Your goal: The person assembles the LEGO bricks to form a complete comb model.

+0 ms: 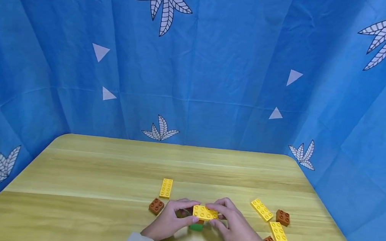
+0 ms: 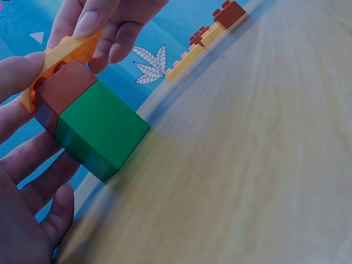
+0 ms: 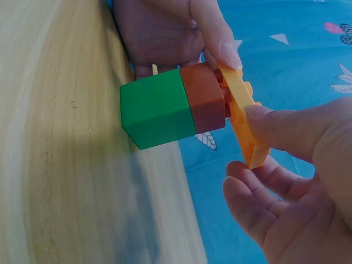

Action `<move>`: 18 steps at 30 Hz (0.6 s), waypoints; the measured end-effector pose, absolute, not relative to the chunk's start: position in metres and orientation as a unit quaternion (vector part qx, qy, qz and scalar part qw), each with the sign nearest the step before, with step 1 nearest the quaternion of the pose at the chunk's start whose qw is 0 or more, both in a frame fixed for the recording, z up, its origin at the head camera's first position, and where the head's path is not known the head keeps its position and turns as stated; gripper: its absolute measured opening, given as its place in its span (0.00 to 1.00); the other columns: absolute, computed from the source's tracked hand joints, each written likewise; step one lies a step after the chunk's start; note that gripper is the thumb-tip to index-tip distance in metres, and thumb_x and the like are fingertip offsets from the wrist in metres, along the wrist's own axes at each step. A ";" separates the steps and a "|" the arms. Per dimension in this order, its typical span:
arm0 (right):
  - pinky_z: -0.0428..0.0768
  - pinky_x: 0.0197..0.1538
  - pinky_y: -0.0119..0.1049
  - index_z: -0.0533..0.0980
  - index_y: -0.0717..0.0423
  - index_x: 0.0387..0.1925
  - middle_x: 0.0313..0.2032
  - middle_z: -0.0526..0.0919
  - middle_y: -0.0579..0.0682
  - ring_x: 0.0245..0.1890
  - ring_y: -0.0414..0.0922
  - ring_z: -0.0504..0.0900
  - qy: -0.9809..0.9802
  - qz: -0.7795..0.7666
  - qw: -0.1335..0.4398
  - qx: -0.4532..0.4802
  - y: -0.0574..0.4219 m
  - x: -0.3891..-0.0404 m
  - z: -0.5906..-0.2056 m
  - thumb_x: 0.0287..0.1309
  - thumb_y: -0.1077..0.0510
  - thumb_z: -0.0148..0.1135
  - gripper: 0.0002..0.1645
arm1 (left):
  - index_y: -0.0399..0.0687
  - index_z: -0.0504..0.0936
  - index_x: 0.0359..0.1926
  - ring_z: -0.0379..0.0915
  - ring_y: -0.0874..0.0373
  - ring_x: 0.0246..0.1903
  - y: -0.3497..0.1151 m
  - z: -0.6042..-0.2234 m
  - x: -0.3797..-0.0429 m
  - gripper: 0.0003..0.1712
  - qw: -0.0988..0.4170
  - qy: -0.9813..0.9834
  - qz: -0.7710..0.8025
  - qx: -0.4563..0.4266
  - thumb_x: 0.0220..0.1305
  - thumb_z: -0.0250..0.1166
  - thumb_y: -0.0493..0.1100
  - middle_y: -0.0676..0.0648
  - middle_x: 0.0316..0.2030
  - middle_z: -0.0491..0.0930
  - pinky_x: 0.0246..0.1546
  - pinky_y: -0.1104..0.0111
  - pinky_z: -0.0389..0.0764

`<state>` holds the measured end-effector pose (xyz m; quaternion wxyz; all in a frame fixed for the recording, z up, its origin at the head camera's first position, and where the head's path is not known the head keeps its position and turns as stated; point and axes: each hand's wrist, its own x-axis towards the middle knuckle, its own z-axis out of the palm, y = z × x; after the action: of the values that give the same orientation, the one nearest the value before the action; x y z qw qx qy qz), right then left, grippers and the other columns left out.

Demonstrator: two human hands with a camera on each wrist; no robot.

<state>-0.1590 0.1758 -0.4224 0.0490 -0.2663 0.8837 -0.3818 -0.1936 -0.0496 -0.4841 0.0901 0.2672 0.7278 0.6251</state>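
Observation:
A yellow eight-stud flat building brick [image 1: 203,213] is pinched at its left end by my left hand [image 1: 169,221] and at its right end by my right hand [image 1: 236,229]. Beneath it, a brown brick [image 3: 204,99] sits squarely on a taller green brick [image 3: 157,110], which stands on the table. In the right wrist view the brown studs show below the yellow brick, which lies slightly tilted over them and juts out past the brown brick toward my right hand. Thumbs are on the near side, fingers at the far side.
Left of the stack lie another yellow flat brick [image 1: 166,188] and a brown brick [image 1: 156,206]. To the right are two yellow flat bricks, one farther back [image 1: 261,210] and one nearer [image 1: 279,235], with brown bricks [image 1: 282,217] beside them. Blue cloth [image 1: 189,78] surrounds the wooden table [image 1: 105,174].

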 end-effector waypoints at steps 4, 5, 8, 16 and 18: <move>0.79 0.50 0.34 0.71 0.55 0.60 0.48 0.69 0.45 0.49 0.41 0.75 0.881 -0.388 0.052 -0.264 0.176 -0.159 -0.424 0.64 0.55 0.56 0.23 | 0.45 0.77 0.57 0.76 0.59 0.43 -0.050 -0.483 -0.191 0.24 0.088 0.723 0.629 0.271 0.61 0.65 0.47 0.48 0.47 0.80 0.42 0.71 0.80; 0.79 0.51 0.35 0.71 0.56 0.60 0.48 0.70 0.45 0.49 0.41 0.75 0.881 -0.389 0.053 -0.264 0.177 -0.159 -0.424 0.64 0.55 0.56 0.24 | 0.46 0.77 0.57 0.76 0.59 0.44 -0.050 -0.483 -0.190 0.24 0.088 0.722 0.630 0.271 0.61 0.65 0.46 0.48 0.47 0.80 0.42 0.71 0.80; 0.79 0.51 0.35 0.71 0.56 0.59 0.48 0.71 0.44 0.49 0.42 0.74 0.883 -0.386 0.053 -0.262 0.177 -0.159 -0.424 0.64 0.51 0.56 0.24 | 0.46 0.77 0.57 0.76 0.59 0.44 -0.051 -0.482 -0.188 0.23 0.087 0.719 0.634 0.270 0.61 0.65 0.45 0.47 0.48 0.80 0.42 0.72 0.80; 0.79 0.52 0.41 0.73 0.54 0.58 0.48 0.72 0.44 0.50 0.43 0.75 0.883 -0.390 0.045 -0.257 0.178 -0.161 -0.426 0.64 0.46 0.55 0.26 | 0.46 0.78 0.56 0.77 0.60 0.43 -0.050 -0.483 -0.192 0.24 0.083 0.727 0.625 0.270 0.61 0.65 0.48 0.49 0.46 0.80 0.41 0.71 0.80; 0.79 0.52 0.42 0.73 0.54 0.58 0.48 0.73 0.44 0.50 0.43 0.75 0.881 -0.395 0.043 -0.256 0.179 -0.161 -0.427 0.64 0.45 0.55 0.26 | 0.45 0.78 0.57 0.77 0.59 0.43 -0.050 -0.484 -0.192 0.24 0.084 0.729 0.623 0.271 0.61 0.65 0.48 0.50 0.46 0.80 0.42 0.70 0.80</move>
<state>-0.1614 0.1789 -0.4272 0.0431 -0.2564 0.8813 -0.3946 -0.1921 -0.0500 -0.4842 0.0841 0.2710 0.7289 0.6231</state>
